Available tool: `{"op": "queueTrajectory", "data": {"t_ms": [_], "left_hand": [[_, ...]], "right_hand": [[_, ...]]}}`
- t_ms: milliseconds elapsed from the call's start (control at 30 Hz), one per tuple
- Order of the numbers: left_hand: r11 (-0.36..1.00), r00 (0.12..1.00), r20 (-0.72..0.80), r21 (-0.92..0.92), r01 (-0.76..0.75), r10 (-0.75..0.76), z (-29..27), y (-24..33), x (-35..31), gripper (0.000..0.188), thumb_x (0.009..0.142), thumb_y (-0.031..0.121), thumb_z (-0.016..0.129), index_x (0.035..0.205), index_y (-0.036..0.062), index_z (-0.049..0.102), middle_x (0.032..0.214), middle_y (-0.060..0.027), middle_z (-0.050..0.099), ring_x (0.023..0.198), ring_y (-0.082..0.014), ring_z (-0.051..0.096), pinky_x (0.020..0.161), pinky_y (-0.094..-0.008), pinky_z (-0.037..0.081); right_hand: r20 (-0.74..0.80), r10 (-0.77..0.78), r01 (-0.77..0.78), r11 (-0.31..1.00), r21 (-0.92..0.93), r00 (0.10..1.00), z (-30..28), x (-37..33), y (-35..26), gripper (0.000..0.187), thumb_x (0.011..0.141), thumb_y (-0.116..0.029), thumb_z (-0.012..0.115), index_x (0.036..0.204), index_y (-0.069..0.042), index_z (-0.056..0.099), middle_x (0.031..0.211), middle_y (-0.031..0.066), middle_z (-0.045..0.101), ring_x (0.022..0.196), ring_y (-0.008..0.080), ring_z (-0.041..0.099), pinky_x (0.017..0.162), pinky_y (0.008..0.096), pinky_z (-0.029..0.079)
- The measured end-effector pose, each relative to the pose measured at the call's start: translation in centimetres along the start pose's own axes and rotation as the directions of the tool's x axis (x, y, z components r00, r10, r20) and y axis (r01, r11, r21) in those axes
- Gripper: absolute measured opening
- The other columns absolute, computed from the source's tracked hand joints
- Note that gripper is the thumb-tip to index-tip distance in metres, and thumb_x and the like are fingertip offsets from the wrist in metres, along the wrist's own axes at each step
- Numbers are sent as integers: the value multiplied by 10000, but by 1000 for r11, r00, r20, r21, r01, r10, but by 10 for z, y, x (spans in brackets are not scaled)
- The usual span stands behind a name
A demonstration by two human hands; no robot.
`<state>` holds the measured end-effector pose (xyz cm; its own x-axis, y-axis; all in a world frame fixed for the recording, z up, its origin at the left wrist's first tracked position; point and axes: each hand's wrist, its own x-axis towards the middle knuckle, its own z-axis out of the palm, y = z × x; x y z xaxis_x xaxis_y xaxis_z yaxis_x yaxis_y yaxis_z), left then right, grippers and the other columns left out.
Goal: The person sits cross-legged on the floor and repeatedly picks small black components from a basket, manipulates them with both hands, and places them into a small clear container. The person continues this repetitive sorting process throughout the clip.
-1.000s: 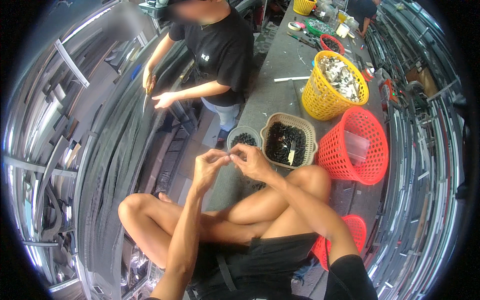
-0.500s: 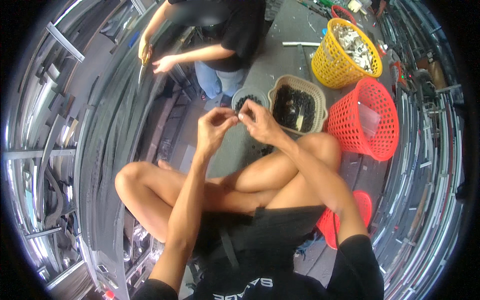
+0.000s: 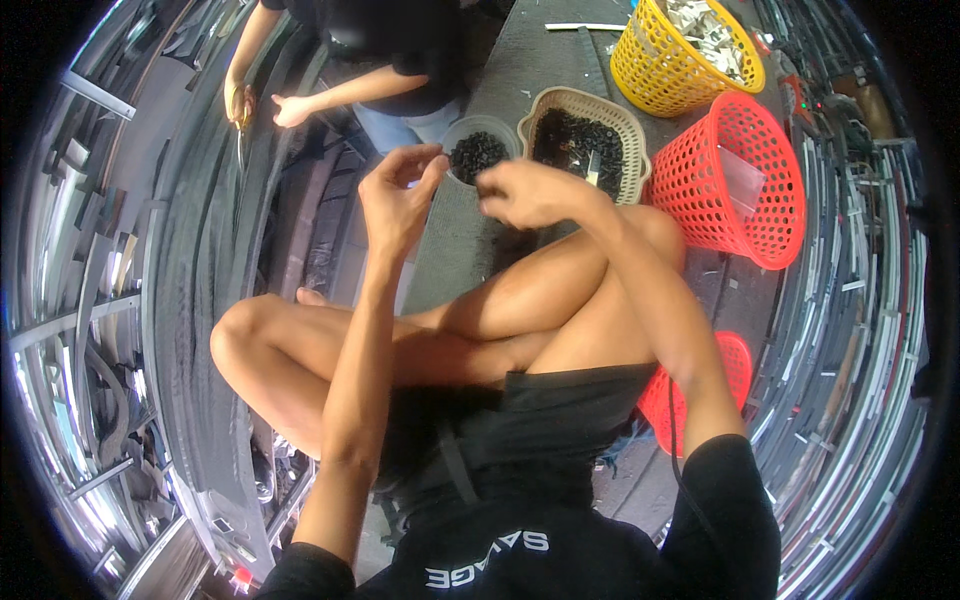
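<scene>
My left hand (image 3: pixel 398 192) is raised just left of a clear round tub (image 3: pixel 453 140) holding small black pieces (image 3: pixel 478 156). Its thumb and forefinger are bent toward each other in a pinch; anything between them is too small to make out. Over the near right side of the tub is my right hand (image 3: pixel 535 195), fingers curled and smeared by motion, so their grip does not show. Beyond it stands a beige plastic basket (image 3: pixel 637 140) with many more small black pieces and a pale flat strip (image 3: pixel 593 168) lying in it.
At right stand a yellow basket (image 3: pixel 640 68) of white scraps, a red basket (image 3: pixel 690 165) and a smaller red container (image 3: pixel 738 365). Long dark strips (image 3: pixel 190 300) lie along the left. Across from me a co-worker (image 3: pixel 390 45) holds scissors (image 3: pixel 241 120). Stacked profiles (image 3: pixel 850 350) line the right.
My hands have moved apart from where their fingertips met in front of the tub. The right moved rightward and lower against the tub. The whole view has tilted, shifting everything upward.
</scene>
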<state>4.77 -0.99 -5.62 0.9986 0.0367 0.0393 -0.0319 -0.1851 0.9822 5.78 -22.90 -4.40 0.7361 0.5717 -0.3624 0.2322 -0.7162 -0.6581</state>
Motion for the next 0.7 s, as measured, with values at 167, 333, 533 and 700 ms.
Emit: {"op": "queueTrajectory", "data": {"t_ms": [167,333,533,700], "left_hand": [[886,899,134,160,-436,418,32,3,17,129,875,37,807,994,3,769,923,-141,733,824,-260,774,730,-350,597],[735,838,260,403,-545,479,39,6,19,193,870,62,787,1060,35,759,1010,-169,706,900,-388,718,774,-428,583],[777,926,201,503,-378,320,-7,1,-46,171,917,80,762,1085,45,756,932,-136,729,739,-293,690,673,-379,534],[844,924,382,498,-202,-4,-17,-22,-68,148,884,73,753,1016,5,748,1032,-191,750,928,-399,729,801,-478,575]], "right_hand": [[-51,144,-150,843,-517,988,61,-4,12,200,882,-105,635,963,-43,807,1064,245,770,979,392,771,836,484,619],[-19,87,-80,781,-619,996,81,19,29,211,893,-109,636,987,-33,808,1108,240,767,1047,374,764,840,465,625],[4,122,-105,874,-474,993,61,6,21,227,918,-61,586,1013,15,777,1120,261,748,1076,408,737,885,478,601],[167,192,-94,880,-466,967,4,-12,-3,175,884,-40,660,1034,26,723,1040,268,746,999,420,728,859,504,566]]}}
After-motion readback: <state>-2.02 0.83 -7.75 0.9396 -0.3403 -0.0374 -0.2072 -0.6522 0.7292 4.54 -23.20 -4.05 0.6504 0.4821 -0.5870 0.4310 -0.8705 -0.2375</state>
